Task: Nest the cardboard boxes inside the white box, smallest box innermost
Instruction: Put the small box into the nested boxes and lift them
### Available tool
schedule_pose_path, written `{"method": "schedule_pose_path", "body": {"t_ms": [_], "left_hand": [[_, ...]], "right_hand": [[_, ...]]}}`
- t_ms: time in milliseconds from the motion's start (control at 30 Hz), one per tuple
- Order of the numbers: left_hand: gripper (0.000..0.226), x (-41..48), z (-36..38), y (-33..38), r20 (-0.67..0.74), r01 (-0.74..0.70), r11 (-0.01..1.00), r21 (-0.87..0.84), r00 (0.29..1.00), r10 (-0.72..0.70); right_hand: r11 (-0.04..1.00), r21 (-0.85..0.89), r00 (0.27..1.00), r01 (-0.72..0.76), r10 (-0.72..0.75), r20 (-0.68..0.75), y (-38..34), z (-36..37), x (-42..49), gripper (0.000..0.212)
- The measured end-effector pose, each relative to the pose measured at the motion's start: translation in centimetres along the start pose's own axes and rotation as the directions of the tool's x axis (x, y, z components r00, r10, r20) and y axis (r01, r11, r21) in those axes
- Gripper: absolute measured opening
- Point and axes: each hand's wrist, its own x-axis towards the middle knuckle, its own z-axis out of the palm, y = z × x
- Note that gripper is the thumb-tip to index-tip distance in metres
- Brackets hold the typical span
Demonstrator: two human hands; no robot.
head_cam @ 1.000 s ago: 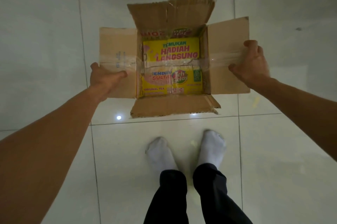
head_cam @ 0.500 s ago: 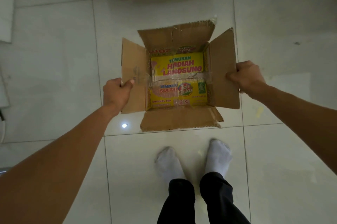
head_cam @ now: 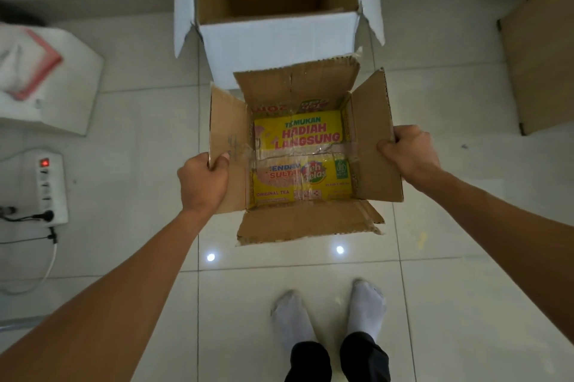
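An open brown cardboard box with a yellow printed tea label on its inner floor hangs above the tiled floor between my hands. My left hand grips its left flap and my right hand grips its right flap. Just beyond it stands the white box, open at the top, brown inside, with nothing visible in it. The brown box's far flap overlaps the white box's near wall in view.
Another brown cardboard box stands at the right edge. At the left lie white foam packaging with something pink on it, and a white power strip with a plugged cable. My socked feet stand on pale tiles.
The brown box has come up off the floor and forward toward the white box, both hands still on its side flaps. The view tilted up, so the white box's opening now shows.
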Motion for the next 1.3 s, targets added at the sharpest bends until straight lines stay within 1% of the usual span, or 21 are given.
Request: {"method": "schedule_pose_path", "body": {"t_ms": [167, 367, 500, 633, 800, 900, 967, 1033, 1167, 1300], "left_hand": [[0.045, 2.0, -4.3, 5.1, -0.034, -0.061, 0.998, 0.011, 0.998, 0.062], [0.042, 5.7, -9.0, 12.2, -0.072, -0.113, 0.993, -0.032, 0.991, 0.111], [0.043, 9.1, -10.8, 16.4, -0.122, -0.18, 0.982, -0.05, 0.977, 0.173], [0.04, 13.1, -11.2, 19.3, -0.163, -0.194, 0.98, -0.041, 0.969, 0.185], [0.038, 18.4, -10.7, 22.7, -0.192, -0.19, 0.981, -0.048, 0.965, 0.178], [0.043, 22.1, -10.5, 24.6, -0.238, -0.221, 0.973, -0.069, 0.951, 0.199], [0.044, 24.6, -9.9, 25.5, -0.248, -0.219, 0.972, -0.081, 0.949, 0.193], [0.044, 26.9, -8.9, 25.6, -0.251, -0.217, 0.971, -0.096, 0.95, 0.188], [0.043, 30.3, -5.7, 24.7, -0.206, -0.216, 0.968, -0.131, 0.961, 0.186], [0.041, 32.8, -2.8, 22.9, -0.187, -0.182, 0.972, -0.151, 0.971, 0.152]], "right_hand": [[0.998, -0.021, 0.998, 0.056, -0.057, -0.015, -4.6, -4.6, -0.2, 0.02], [0.994, -0.012, 0.991, 0.112, -0.113, -0.075, -10.8, -10.1, 0.4, 0.021], [0.986, 0.019, 0.983, 0.163, -0.161, -0.089, -14.5, -13.0, 3.0, 0.023], [0.974, 0.03, 0.969, 0.225, -0.221, -0.11, -18.6, -14.8, 7.1, 0.021], [0.962, 0.008, 0.954, 0.271, -0.268, -0.136, -22.8, -16.5, 12.4, 0.027], [0.95, 0.072, 0.946, 0.303, -0.291, -0.139, -25.2, -16.8, 15.6, 0.02], [0.948, 0.08, 0.943, 0.309, -0.295, -0.152, -26.3, -16.5, 17.7, 0.014], [0.952, 0.091, 0.947, 0.293, -0.276, -0.161, -27.3, -16.1, 19.5, 0.013], [0.959, 0.131, 0.962, 0.251, -0.231, -0.147, -27.4, -14.3, 23.2, 0.025], [0.967, 0.164, 0.977, 0.197, -0.181, -0.109, -27.1, -12.1, 26.1, 0.028]]}}
